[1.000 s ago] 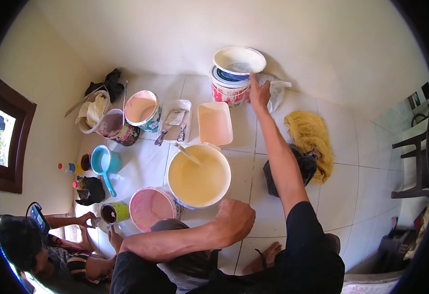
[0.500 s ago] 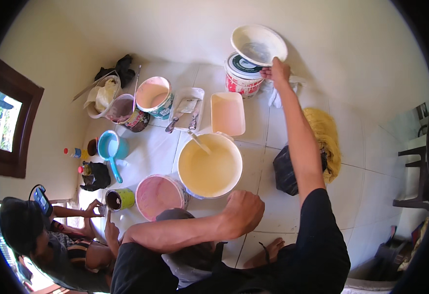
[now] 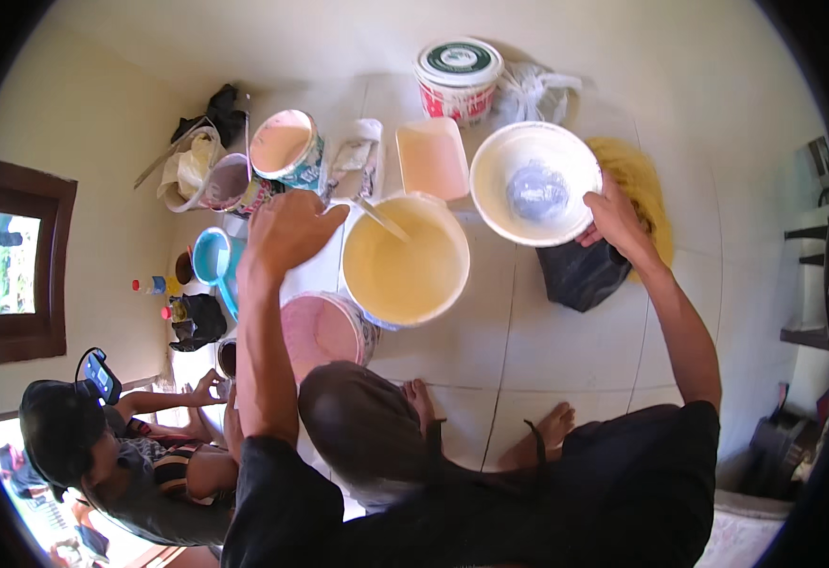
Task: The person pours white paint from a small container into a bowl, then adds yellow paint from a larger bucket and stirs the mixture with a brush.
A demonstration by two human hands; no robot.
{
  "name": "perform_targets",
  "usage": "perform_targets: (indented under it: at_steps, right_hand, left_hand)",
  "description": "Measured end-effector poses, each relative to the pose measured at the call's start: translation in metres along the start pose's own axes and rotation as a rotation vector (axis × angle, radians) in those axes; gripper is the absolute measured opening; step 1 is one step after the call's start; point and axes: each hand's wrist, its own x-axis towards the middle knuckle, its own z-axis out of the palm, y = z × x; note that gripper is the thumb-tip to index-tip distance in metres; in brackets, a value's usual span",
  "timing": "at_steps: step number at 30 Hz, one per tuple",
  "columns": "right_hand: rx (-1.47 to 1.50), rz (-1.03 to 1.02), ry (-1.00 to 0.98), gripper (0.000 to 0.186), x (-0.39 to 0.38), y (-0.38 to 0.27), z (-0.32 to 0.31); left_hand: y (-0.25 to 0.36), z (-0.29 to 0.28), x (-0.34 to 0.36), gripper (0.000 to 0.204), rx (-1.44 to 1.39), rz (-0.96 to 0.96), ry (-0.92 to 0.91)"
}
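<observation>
Two bare hands reach over a tiled floor crowded with paint buckets. At centre right, the right hand (image 3: 611, 220) grips the rim of a wide white bowl (image 3: 534, 180), held above the floor beside a black bag (image 3: 577, 275). At upper centre-left, the left hand (image 3: 286, 232) hovers loosely curled and holds nothing, just left of a big bucket of cream paint (image 3: 405, 260) with a stir stick (image 3: 382, 221). Below it stands a pink paint bucket (image 3: 324, 329). Another person (image 3: 102, 454) sits at lower left.
</observation>
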Motion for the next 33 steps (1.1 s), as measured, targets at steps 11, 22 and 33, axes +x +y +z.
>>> perform_targets:
  at_steps: [11,22,33]
  right_hand:
    - [-0.537,0.123,-0.24,0.039,-0.056,0.095,0.036]
    - [-0.526,0.156,-0.409,0.046,-0.072,0.166,0.045]
    - [-0.795,0.109,-0.393,0.056,-0.057,0.232,-0.005]
  left_hand:
    - [-0.065,0.124,0.05,0.033,-0.415,-0.111,-0.334]
    - [-0.079,0.142,0.052,0.033,-0.528,0.035,-0.056]
    - [-0.092,0.161,0.073,0.031,-0.374,0.196,0.118]
